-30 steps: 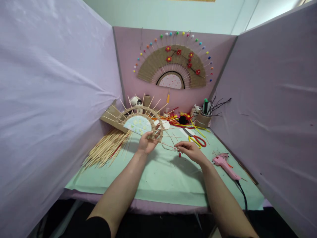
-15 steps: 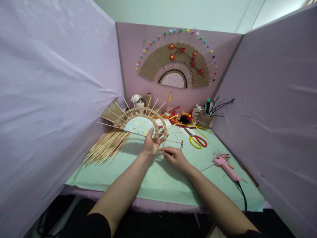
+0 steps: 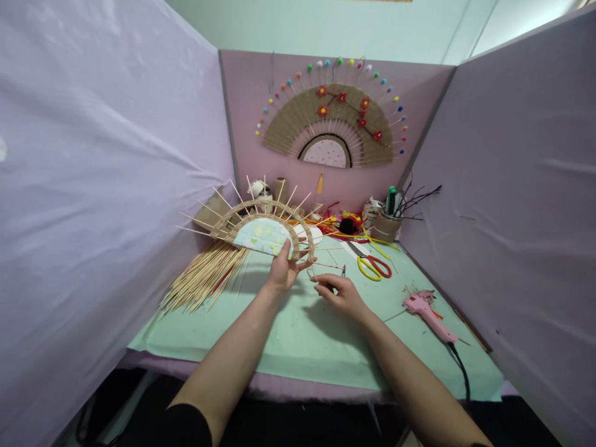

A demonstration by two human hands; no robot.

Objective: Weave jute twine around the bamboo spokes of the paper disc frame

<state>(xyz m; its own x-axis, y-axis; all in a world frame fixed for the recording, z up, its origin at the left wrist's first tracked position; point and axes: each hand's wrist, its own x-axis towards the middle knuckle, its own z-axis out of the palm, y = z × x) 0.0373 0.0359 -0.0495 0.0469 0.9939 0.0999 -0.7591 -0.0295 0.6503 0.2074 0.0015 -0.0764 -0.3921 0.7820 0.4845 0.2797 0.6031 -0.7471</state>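
Observation:
My left hand [image 3: 283, 268] grips a half-round fan [image 3: 263, 236] at its lower right corner, thumb on the front and fingers behind. The fan has a pale blue flowered centre, thin wooden sticks radiating outward, and two bands of twine woven around them. Just right of it, my right hand [image 3: 339, 292] pinches a strand of twine [image 3: 311, 273] between thumb and fingertips. That strand runs up to the lower right end of the outer woven band. The fan is held tilted above the table.
A bundle of thin sticks [image 3: 202, 279] lies at the left. To the right are scissors [image 3: 372, 264] and a pink glue gun [image 3: 429, 315] with a black cord. Pipe cleaners [image 3: 342, 233] and a pot of twigs [image 3: 386, 226] stand behind. A finished fan [image 3: 298, 118] hangs on the back panel.
My right hand has moved slightly right, away from the fan, drawing the twine strand with it. My left hand still holds the fan, which has hardly shifted.

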